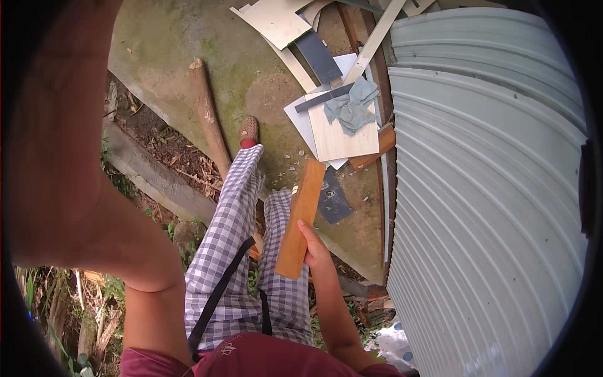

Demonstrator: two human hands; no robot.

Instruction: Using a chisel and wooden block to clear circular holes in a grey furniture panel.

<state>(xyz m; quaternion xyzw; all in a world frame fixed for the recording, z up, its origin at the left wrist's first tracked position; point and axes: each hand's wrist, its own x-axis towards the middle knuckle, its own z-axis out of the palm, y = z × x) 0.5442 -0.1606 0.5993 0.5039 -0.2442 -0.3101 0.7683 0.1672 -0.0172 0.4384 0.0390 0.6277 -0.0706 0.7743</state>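
Note:
My right hand point(314, 246) is closed around a brown wooden block point(301, 220), long and flat-sided, with small pale marks on its left edge. The block is tilted upright in front of my checked trousers point(232, 220), its far end leaning right. My left arm point(144, 251) is bent and raised close to the camera, filling the left side; its hand lies outside the picture. Beyond the block, a grey-blue cloth point(353, 108) lies crumpled on a pale square board point(342, 141). A dark flat piece point(333, 200) lies on the ground behind the block.
Corrugated metal sheets point(477, 188) fill the right side. Boards and strips point(276, 22) are piled at the far end. A thick branch point(210, 116) lies on the mossy concrete point(169, 50). A concrete curb point(157, 173), soil and plants are at the left. My shod foot point(249, 129) stands on the concrete.

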